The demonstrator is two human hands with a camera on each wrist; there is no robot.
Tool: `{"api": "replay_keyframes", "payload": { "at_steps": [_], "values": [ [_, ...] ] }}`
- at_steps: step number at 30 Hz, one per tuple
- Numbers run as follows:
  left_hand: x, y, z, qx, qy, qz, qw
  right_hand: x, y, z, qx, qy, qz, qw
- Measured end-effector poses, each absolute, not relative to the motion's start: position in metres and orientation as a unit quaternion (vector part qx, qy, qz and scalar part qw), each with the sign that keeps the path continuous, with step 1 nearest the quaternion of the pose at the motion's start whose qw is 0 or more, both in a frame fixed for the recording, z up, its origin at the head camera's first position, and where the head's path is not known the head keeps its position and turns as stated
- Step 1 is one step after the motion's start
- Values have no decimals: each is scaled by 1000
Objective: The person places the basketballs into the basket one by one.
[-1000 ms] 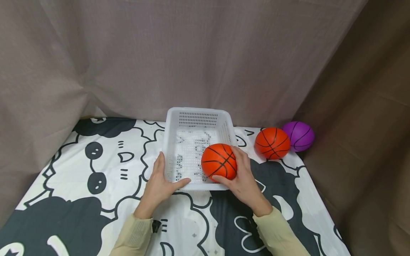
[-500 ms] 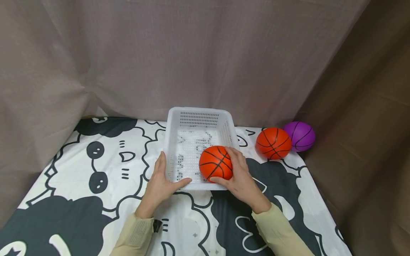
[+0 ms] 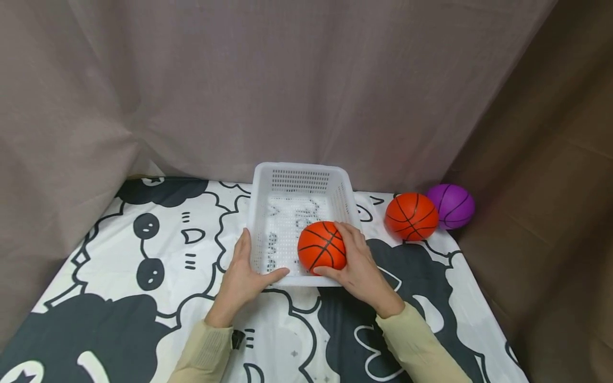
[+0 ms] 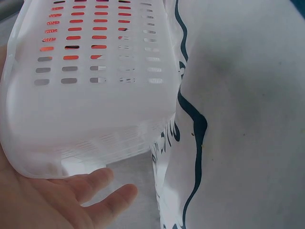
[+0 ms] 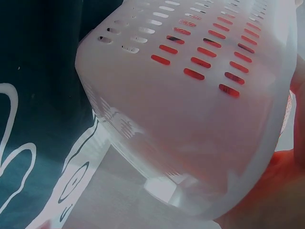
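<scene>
A white perforated plastic basket (image 3: 282,213) stands upright on the patterned cloth, centred in the head view. Inside its near right corner is an orange toy basketball (image 3: 321,247). My right hand (image 3: 356,271) holds this ball from the right, thumb on the near side and fingers over its far right side. At the basket's near left corner is my left hand (image 3: 241,279), its fingers straight along the outer wall and thumb laid on the front rim. In the left wrist view, the fingers (image 4: 114,202) extend beside the basket's wall. Orange shows through the basket's slots in both wrist views.
Right of the basket, a second orange basketball (image 3: 412,216) lies close against a purple ball (image 3: 451,206) near the cloth's far right corner. Grey-brown curtains (image 3: 306,80) hang behind and on the right. A black-and-white cartoon cloth (image 3: 191,303) covers the table.
The held basketball has shifted slightly left and nearer within the basket, the right hand moving with it. My left hand stays at its corner. The whole head view has drifted a little.
</scene>
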State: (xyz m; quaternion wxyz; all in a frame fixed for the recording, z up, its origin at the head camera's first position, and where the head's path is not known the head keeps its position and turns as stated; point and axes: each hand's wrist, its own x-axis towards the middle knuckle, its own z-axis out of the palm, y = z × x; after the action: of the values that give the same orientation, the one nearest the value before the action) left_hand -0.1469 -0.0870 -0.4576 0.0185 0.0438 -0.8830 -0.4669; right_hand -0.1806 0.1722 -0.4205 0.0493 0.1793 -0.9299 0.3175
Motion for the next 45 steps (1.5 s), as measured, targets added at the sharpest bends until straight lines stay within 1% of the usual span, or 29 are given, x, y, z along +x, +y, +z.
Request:
{"api": "replay_keyframes", "payload": {
  "at_steps": [15, 20, 27, 37, 45],
  "values": [
    [-146, -87, -458, 44, -880, -472, 21, -184, 170, -423, 185, -933, 305, 53],
    [-146, -87, -459, 45, -881, -469, 24, -184, 169, -423, 185, -932, 309, 43],
    [-146, -85, -459, 49, -882, -468, 16, -188, 165, -423, 182, -936, 300, 37],
    [-146, -83, -460, 52, -882, -469, 12, -193, 159, -426, 170, -944, 283, -2],
    [-146, -84, -459, 51, -883, -466, 18, -196, 157, -426, 179, -945, 273, -1]
  ]
}}
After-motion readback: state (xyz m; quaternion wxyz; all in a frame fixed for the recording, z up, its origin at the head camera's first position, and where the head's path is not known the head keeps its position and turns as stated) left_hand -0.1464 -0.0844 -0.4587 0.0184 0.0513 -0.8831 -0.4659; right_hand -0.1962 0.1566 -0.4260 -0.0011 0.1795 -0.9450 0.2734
